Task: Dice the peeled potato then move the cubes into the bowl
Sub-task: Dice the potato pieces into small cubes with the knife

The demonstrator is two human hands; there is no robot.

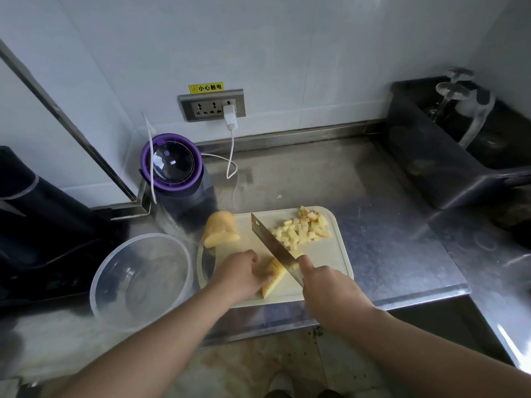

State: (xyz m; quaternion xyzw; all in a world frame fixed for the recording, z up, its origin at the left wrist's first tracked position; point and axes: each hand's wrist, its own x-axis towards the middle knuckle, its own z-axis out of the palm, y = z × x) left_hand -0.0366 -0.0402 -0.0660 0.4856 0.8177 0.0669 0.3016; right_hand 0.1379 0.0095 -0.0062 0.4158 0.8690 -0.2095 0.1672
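**Dicing step, judged partly done.** Near the front edge of the pale rectangular plastic cutting board (321, 257): stack of pale yellow potato strips (273, 278), pinned under the left hand (240, 272), fingers curled down onto it. Across the stack's far end: broad steel cleaver blade (273, 242), right hand (330, 294) closed round the hidden handle, one finger reaching up against the blade. At the board's far right corner: heap of small yellow potato cubes (303, 229). At its far left corner, overhanging the rim: uncut peeled potato half (221, 229). Just left of the board, on the steel counter (388, 239): round clear plastic bowl (138, 282), no cubes inside. Probable next move: further crosswise cuts through the strips, left fingertips tucked back from the edge. Then the uncut half, with transfer to the bowl last.
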